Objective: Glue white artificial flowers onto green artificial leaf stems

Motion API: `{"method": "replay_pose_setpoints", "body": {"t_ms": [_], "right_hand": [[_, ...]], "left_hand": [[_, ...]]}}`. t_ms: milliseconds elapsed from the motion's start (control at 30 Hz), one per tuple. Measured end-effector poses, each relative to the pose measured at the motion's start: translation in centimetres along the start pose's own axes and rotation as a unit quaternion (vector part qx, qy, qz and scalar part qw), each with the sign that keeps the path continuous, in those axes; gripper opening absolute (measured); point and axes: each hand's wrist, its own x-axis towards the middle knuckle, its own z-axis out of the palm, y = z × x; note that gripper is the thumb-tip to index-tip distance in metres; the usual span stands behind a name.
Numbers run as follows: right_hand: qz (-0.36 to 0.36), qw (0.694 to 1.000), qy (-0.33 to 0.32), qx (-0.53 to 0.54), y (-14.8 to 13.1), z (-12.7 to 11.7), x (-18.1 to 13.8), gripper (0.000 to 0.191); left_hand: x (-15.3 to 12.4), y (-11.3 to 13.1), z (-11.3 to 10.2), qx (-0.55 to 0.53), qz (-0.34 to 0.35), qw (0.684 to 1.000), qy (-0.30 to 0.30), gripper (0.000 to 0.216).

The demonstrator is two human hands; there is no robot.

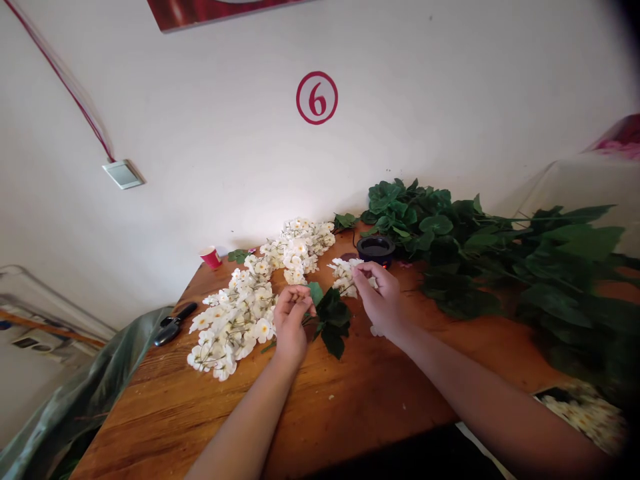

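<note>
The left hand [293,323] pinches the stem of a dark green fabric leaf sprig [333,320], while the right hand [380,300] closes its fingertips on a white artificial blossom cluster [344,277], both above the warm-brown wooden tabletop [360,393].

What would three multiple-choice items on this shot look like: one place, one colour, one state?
1. Where is the red cup?
A) Inside the black dish
B) At the far edge of the wooden table
C) On the green sheet

2. What colour is the numeral 6 on the wall?
A) Red
B) Green
C) Black

3. What is the right hand doing?
A) Lying flat on the table
B) Gripping the black-handled tool
C) Pinching a white blossom sprig

1: B, the cup stands on the far edge.
2: A, the numeral shows red on white.
3: C, the raised hand closes on the sprig.
</note>
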Motion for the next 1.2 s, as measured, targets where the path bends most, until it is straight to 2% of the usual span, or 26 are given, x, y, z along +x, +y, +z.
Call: {"method": "replay_pose_setpoints", "body": {"t_ms": [100, 167, 233, 300, 400, 467, 600, 667, 767, 900, 933, 967, 1033, 1133, 1200], "right_hand": [[0.0, 0.999, -0.028, 0.019, -0.4, -0.6, -0.6, 0.018], [-0.053, 0.997, -0.06, 0.018, -0.7, -1.0, -1.2, 0.013], [-0.137, 0.985, -0.107, 0.018, -1.2, -1.2, -2.0, 0.009], [-0.231, 0.96, -0.155, 0.03, -1.8, -1.0, -3.0, 0.011], [-0.365, 0.902, -0.219, 0.079, -2.7, -0.3, -5.3, 0.018], [-0.42, 0.863, -0.258, 0.111, -2.8, 0.4, -7.1, 0.016], [-0.462, 0.802, -0.354, 0.137, -1.8, 1.5, -10.1, 0.015], [-0.461, 0.791, -0.38, 0.129, -1.2, 1.8, -10.9, 0.016], [-0.462, 0.774, -0.426, 0.076, -0.8, 2.1, -11.4, 0.015], [-0.493, 0.715, -0.493, 0.048, -0.9, 2.3, -11.5, 0.025], [-0.497, 0.709, -0.497, 0.052, -0.9, 2.3, -11.4, 0.029], [-0.494, 0.713, -0.494, 0.056, -0.9, 2.4, -11.3, 0.033], [-0.469, 0.745, -0.469, 0.073, -0.9, 2.3, -10.8, 0.038], [-0.378, 0.823, -0.415, 0.087, -1.1, 2.0, -9.0, 0.035], [-0.284, 0.885, -0.359, 0.085, -1.2, 1.5, -7.5, 0.03]], "left_hand": [[0.2, 0.8, 0.2, -0.087, -0.012, 0.996, -0.028, 0.011], [0.6, 1.2, 0.1, -0.162, -0.042, 0.985, -0.034, 0.013], [1.1, 1.4, -0.3, -0.231, -0.087, 0.969, -0.03, 0.016], [1.4, 1.3, -0.7, -0.284, -0.134, 0.949, -0.022, 0.017], [1.5, 1.0, -1.1, -0.33, -0.185, 0.926, -0.016, 0.018], [1.5, 0.9, -1.2, -0.338, -0.2, 0.919, -0.026, 0.018], [1.2, 1.0, -1.0, -0.326, -0.192, 0.924, -0.054, 0.018], [1.1, 1.1, -0.7, -0.308, -0.181, 0.932, -0.061, 0.019], [0.9, 1.0, -0.3, -0.265, -0.164, 0.949, -0.054, 0.02], [0.6, 0.6, 0.1, -0.227, -0.139, 0.963, -0.039, 0.025], [0.5, 0.6, 0.1, -0.223, -0.137, 0.964, -0.039, 0.026], [0.5, 0.5, 0.1, -0.22, -0.136, 0.965, -0.04, 0.026], [0.5, 0.4, 0.1, -0.216, -0.141, 0.965, -0.041, 0.025], [0.6, 0.4, 0.0, -0.212, -0.154, 0.964, -0.049, 0.019], [0.7, 0.3, 0.0, -0.212, -0.165, 0.962, -0.055, 0.011]]}}
